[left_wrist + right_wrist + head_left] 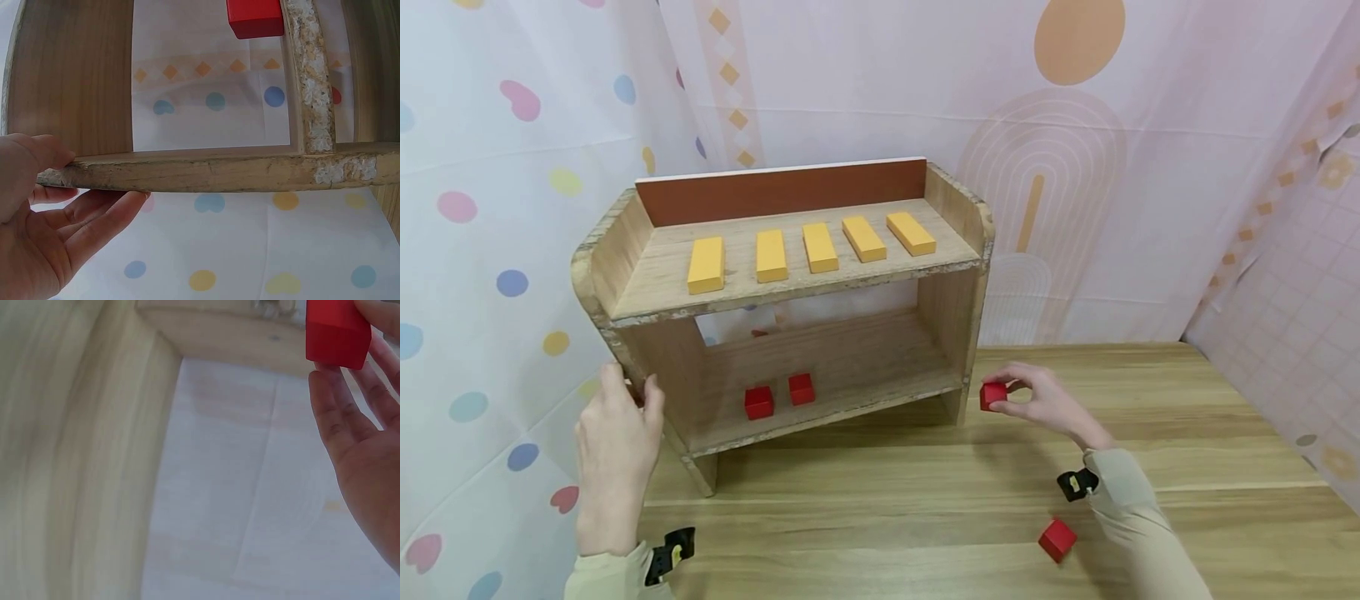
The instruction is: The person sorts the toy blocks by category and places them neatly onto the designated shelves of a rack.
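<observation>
A small wooden shelf (831, 417) stands on the table, with several yellow blocks (820, 247) in a row on its upper board. Two red cubes (759, 402) sit on the lower board. My left hand (619, 450) grips the shelf's left side panel (219, 173), thumb on the inner face and fingers along the outer face. Just right of the shelf, my right hand (1037, 400) pinches another red cube (337, 334) between thumb and fingers, above the table. One more red cube (1057, 540) lies on the table near my right forearm.
Patterned curtains (865, 75) hang behind and at both sides of the wood-grain table (880, 533). A reddish-brown back strip (782, 190) rises behind the yellow blocks. Raised side panels (958, 204) flank the upper board. Each wrist wears a black strap mount (1077, 484).
</observation>
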Tool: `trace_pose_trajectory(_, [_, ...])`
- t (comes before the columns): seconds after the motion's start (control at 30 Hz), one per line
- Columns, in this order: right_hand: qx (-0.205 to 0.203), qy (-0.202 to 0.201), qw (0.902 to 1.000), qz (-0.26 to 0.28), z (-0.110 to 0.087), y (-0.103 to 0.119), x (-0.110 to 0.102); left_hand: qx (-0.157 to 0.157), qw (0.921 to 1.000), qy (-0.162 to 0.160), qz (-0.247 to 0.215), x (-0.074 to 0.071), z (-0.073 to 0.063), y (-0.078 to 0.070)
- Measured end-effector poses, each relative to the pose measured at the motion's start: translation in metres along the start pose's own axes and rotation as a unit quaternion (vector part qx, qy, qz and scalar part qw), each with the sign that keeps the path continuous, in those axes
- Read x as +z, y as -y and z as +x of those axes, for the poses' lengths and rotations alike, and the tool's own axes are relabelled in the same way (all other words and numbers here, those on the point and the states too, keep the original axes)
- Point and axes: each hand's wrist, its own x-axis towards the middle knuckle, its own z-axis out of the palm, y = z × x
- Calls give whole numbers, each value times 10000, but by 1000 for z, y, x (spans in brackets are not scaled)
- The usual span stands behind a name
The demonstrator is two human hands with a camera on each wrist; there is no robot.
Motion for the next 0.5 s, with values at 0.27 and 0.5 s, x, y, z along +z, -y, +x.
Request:
trace_pose_trajectory(0.27, [-412,253,9987,129,23,23,14,61,9999,-85,15,-1,0,0])
trace_pose_trajectory(0.5, [-675,389,9968,196,40,38,31,49,10000,-49,5,-1,-1,-1])
